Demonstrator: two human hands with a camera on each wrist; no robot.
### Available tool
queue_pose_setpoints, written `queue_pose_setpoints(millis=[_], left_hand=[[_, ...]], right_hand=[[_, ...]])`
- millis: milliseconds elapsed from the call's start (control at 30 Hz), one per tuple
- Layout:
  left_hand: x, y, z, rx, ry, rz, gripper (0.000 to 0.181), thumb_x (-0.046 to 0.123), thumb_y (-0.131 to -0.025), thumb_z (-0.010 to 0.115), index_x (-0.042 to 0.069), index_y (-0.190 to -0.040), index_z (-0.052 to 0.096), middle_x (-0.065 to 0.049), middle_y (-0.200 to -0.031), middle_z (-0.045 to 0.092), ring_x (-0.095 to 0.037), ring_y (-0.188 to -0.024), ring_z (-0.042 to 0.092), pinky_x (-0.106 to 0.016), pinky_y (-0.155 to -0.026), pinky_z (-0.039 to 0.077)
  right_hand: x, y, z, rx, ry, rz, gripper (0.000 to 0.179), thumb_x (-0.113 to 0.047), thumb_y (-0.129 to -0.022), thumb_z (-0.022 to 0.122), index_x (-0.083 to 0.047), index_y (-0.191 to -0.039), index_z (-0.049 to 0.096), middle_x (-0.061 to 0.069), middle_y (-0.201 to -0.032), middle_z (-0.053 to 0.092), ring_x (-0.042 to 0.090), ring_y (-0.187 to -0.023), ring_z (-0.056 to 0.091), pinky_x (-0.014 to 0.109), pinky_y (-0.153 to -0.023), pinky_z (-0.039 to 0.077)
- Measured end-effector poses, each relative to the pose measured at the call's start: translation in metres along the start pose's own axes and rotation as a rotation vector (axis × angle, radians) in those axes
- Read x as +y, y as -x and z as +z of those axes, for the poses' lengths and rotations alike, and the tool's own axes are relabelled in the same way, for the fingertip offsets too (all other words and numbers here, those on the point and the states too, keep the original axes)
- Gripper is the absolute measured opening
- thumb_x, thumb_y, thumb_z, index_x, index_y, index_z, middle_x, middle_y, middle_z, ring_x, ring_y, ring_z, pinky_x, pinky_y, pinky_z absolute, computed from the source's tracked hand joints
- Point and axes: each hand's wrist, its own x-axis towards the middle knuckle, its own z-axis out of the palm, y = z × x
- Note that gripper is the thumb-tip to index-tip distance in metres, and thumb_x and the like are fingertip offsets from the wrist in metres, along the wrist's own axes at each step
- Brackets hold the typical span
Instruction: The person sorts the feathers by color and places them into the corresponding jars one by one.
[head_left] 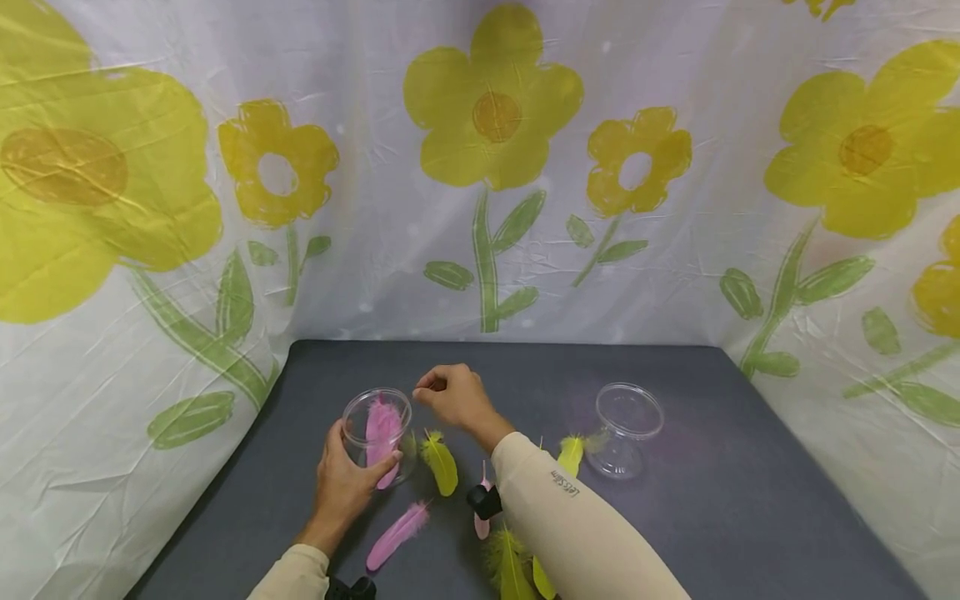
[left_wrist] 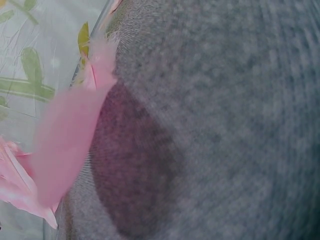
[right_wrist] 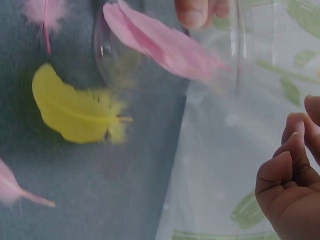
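My left hand grips a clear plastic cup by its side, at the left of the table. Pink feathers stand inside it, seen through the wall. Just right of the rim is my right hand, its fingers loosely curled and nothing visible in them. A yellow feather lies on the table beside the cup. Nearer the front lies a pink feather, which looms large in the left wrist view. In the right wrist view, one pink feather leans within the cup.
A second clear cup with a stem stands at the right. More yellow feathers and a pink feather lie partly under my right forearm. Another yellow feather lies close to the second cup. A flowered cloth hangs behind the dark table.
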Motion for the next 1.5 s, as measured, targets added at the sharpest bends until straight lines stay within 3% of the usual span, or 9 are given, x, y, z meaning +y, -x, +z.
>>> queue_pose_setpoints(millis=[767, 1167, 1500], left_hand=[[0.006, -0.001, -0.004, -0.04, -0.019, -0.032, 0.102, 0.039, -0.071, 0.086, 0.0, -0.144, 0.026, -0.024, -0.143, 0.036, -0.045, -0.13, 0.034, -0.062, -0.102, 0.028], [0.005, 0.001, -0.005, -0.051, -0.017, -0.043, 0.103, 0.04, -0.071, 0.086, 0.0, -0.144, 0.025, -0.025, -0.143, 0.036, -0.045, -0.131, 0.033, -0.062, -0.102, 0.027], [0.003, 0.002, -0.004, -0.054, -0.025, -0.058, 0.105, 0.041, -0.071, 0.086, 0.0, -0.145, 0.024, -0.025, -0.143, 0.035, -0.046, -0.131, 0.033, -0.062, -0.102, 0.027]], right_hand=[[0.043, 0.009, -0.066, 0.147, 0.031, 0.082, 0.01, -0.022, -0.091, 0.069, -0.013, -0.095, 0.071, -0.001, -0.088, 0.063, 0.017, -0.079, 0.06, 0.036, -0.067, 0.05], [0.067, 0.016, -0.069, 0.154, 0.048, 0.13, 0.01, -0.019, -0.091, 0.069, -0.011, -0.094, 0.071, 0.0, -0.088, 0.065, 0.019, -0.08, 0.061, 0.038, -0.069, 0.05], [0.086, 0.021, -0.058, 0.125, 0.099, 0.198, 0.01, -0.021, -0.089, 0.071, -0.011, -0.087, 0.071, -0.001, -0.086, 0.065, 0.018, -0.078, 0.059, 0.04, -0.069, 0.049]])
